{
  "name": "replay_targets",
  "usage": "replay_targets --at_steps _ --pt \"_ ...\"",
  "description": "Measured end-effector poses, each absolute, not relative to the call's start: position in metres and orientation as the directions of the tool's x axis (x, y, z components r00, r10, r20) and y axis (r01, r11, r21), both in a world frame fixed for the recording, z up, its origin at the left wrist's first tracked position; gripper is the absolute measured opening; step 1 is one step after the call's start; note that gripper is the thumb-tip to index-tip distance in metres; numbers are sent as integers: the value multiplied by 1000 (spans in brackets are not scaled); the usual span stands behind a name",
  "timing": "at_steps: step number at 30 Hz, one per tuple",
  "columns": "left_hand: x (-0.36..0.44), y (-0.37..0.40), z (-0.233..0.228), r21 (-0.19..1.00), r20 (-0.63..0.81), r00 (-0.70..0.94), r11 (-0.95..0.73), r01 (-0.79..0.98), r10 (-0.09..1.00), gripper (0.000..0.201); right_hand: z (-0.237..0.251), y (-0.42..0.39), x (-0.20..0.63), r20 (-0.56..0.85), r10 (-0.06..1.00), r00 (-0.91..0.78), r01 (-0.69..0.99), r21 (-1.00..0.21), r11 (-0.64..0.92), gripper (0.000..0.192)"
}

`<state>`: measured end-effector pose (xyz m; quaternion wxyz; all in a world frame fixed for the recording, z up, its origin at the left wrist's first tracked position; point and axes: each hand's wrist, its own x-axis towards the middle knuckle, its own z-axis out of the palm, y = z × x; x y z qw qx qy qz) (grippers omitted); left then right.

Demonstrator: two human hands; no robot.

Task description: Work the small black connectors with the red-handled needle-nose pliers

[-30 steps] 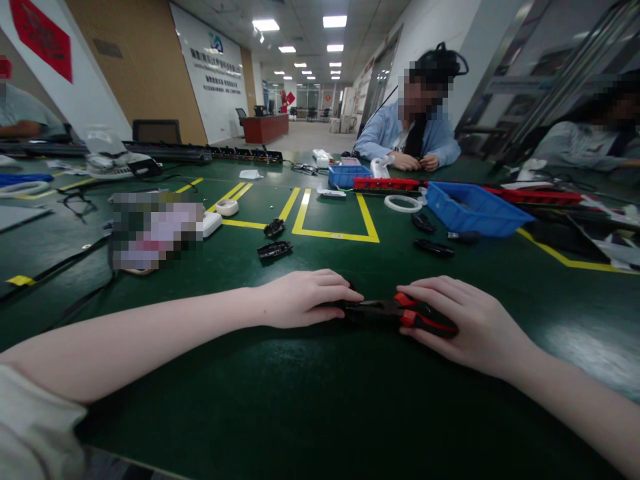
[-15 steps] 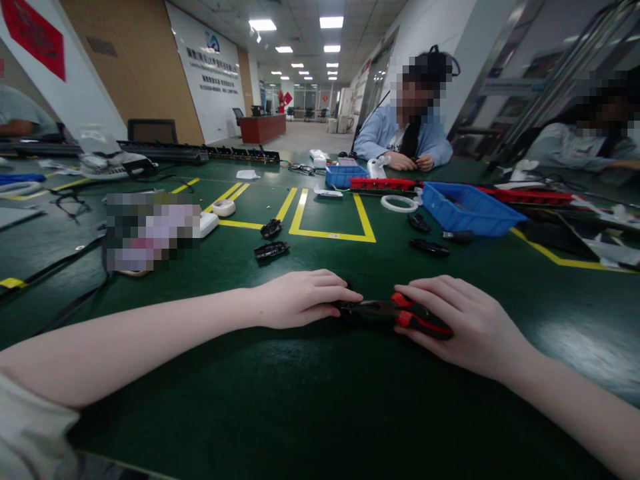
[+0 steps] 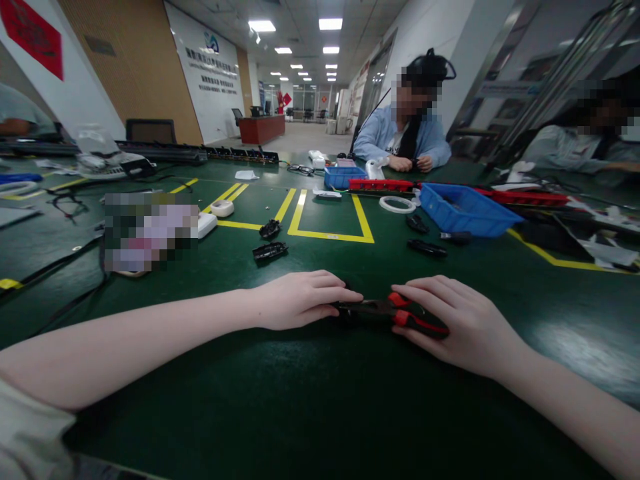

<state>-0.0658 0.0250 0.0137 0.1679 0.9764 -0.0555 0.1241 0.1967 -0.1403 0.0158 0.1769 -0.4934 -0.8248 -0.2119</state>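
Office workroom: red desk (image 3: 262, 129), wall sign (image 3: 212, 71), green worktable (image 3: 280, 400).

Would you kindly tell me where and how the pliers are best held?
The pliers are probably best gripped around both red-and-black handles, coming from the right, where the right hand is: the handles spread apart on that side, while the dark, narrow jaws point left, toward the left hand.

lettered white wall (image 3: 210, 110) | tan panelling (image 3: 135, 73) | red desk (image 3: 263, 129) | ceiling lights (image 3: 331, 24)
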Motion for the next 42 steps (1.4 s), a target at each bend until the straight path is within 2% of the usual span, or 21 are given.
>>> replay_targets --at_steps 9,18,24,34,42 --pt "-67 27 12 233 253 959 -954 -188 -128 50 15 -141 197 502 750 -430 895 129 427 40" --pt "-67 27 13 224 248 960 -956 -191 -134 50 16 -141 194 507 734 -453 889 190 417 38" --pt "-66 24 12 249 271 960 -958 -144 -74 44 16 -142 195 515 736 -439 894 175 412 39" --pt "-65 25 11 242 333 941 -958 -152 -65 35 16 -142 194 500 737 -454 890 213 404 38" --pt "-65 23 13 225 344 939 -969 -105 -21 23 17 -142 193 482 756 -443 895 186 405 38"
